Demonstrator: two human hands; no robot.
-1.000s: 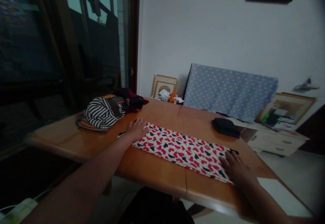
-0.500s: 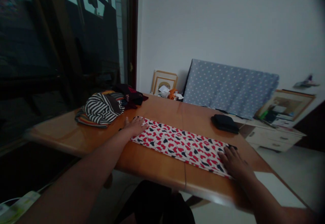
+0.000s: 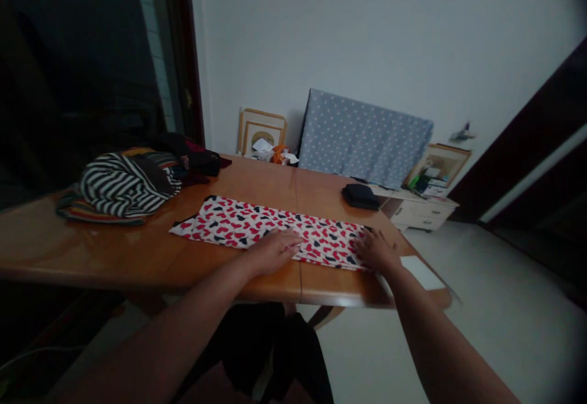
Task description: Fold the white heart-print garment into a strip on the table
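Note:
A long folded piece of white cloth with red and black hearts (image 3: 238, 220) lies across the wooden table (image 3: 257, 178). Its left end tapers to a point, with a bit of black showing behind it. My left hand (image 3: 275, 251) rests palm down on the cloth near its middle, at the front edge, fingers stretched out. At the right end my right hand (image 3: 378, 251) lies on the cloth, fingers spread and reaching over the short edge. Neither hand grips the cloth.
A heap of striped and dark clothes (image 3: 123, 187) sits on the table's left. Toward the right back lies a dark folded item (image 3: 361, 197); a white sheet (image 3: 420, 272) is near the right edge. Behind stand a blue dotted cover (image 3: 362, 141) and a white drawer cabinet (image 3: 419, 213).
My left hand has slid from the cloth's left end to its middle. My right hand stays at the right end. The left end now spreads into a point, and the view has turned right.

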